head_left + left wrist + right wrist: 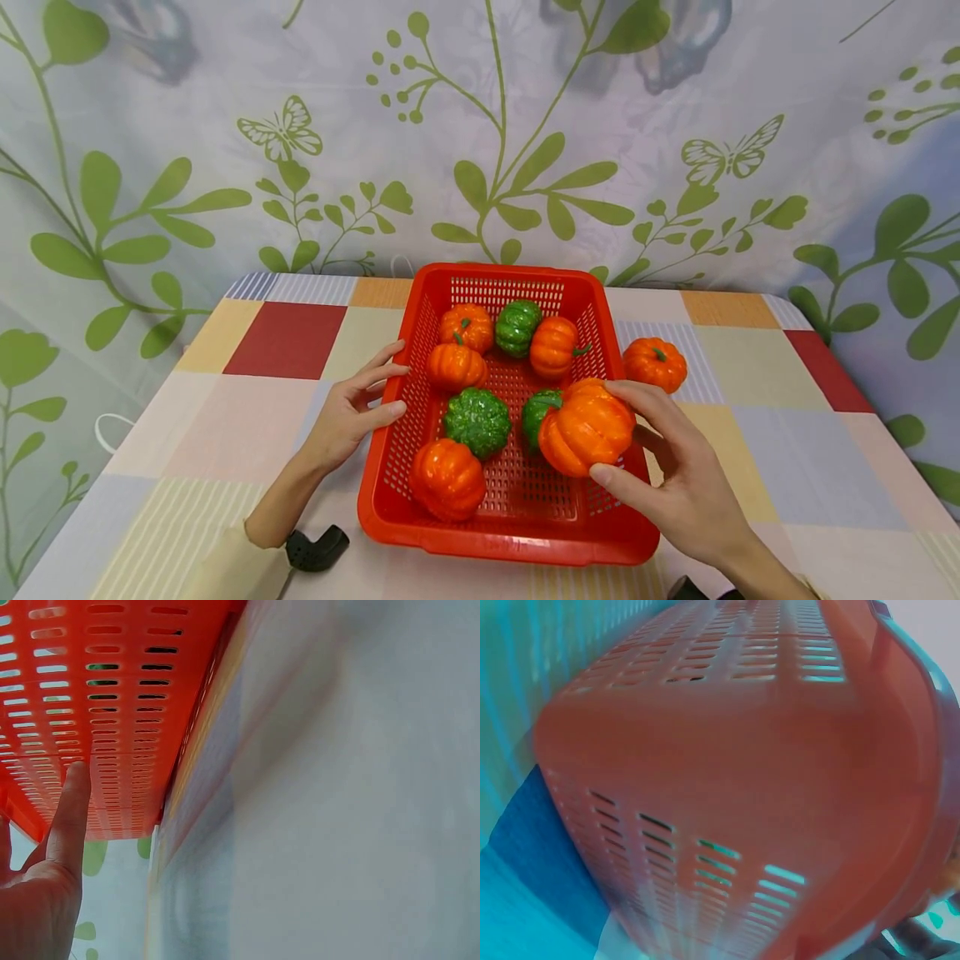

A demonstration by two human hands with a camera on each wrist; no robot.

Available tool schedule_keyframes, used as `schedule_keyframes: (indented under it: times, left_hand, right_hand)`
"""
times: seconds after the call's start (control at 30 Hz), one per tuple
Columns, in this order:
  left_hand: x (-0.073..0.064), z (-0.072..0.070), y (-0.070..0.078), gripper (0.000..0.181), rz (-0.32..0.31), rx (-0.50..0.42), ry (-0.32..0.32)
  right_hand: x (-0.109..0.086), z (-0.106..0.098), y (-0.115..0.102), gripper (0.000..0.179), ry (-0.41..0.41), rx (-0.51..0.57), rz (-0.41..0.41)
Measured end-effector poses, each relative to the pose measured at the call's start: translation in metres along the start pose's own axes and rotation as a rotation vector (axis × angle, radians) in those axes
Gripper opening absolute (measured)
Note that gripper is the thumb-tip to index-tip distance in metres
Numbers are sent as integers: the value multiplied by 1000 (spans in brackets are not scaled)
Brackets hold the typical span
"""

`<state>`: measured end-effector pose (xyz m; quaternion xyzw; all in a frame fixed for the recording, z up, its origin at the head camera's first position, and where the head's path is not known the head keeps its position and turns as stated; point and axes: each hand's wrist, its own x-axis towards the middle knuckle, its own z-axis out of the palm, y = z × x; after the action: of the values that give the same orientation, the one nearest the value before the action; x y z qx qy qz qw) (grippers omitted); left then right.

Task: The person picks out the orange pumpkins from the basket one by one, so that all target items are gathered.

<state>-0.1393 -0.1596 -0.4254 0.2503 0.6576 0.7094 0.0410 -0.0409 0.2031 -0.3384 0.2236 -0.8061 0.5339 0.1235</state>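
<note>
A red plastic basket (510,546) with slotted walls stands in front of me, holding several small orange and green pumpkins. My right hand (686,483) pinches an orange pumpkin (588,427) between thumb and fingers over the basket's right side. Behind that pumpkin, a green pumpkin (532,414) is partly hidden. My left hand (348,414) rests at the left rim with its fingers extended. In the left wrist view, a straight finger (71,817) touches the outer wall. The right wrist view mostly shows the basket's outside (727,750), with little of the hand.
One orange pumpkin (655,364) lies on the patchwork tablecloth (832,450) just right of the basket. A leaf-patterned curtain (337,50) hangs behind the table. Near my left wrist is a black curved piece (317,548). A white cord loop (108,433) shows at the table's left edge.
</note>
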Motion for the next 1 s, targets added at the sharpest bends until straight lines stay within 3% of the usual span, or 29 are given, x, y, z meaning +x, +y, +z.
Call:
schedule_keyframes:
  times: [0.4, 0.67, 1.0]
  left_hand:
    - [0, 1, 0, 40, -5, 8, 1]
    - [0, 0, -1, 40, 3, -5, -3]
    - [0, -1, -1, 39, 8, 1, 0]
  right_hand:
    - [-9, -14, 5, 81, 77, 113, 94]
    - [-11, -28, 8, 77, 81, -39, 77]
    - [-17, -35, 18, 80, 182, -50, 37]
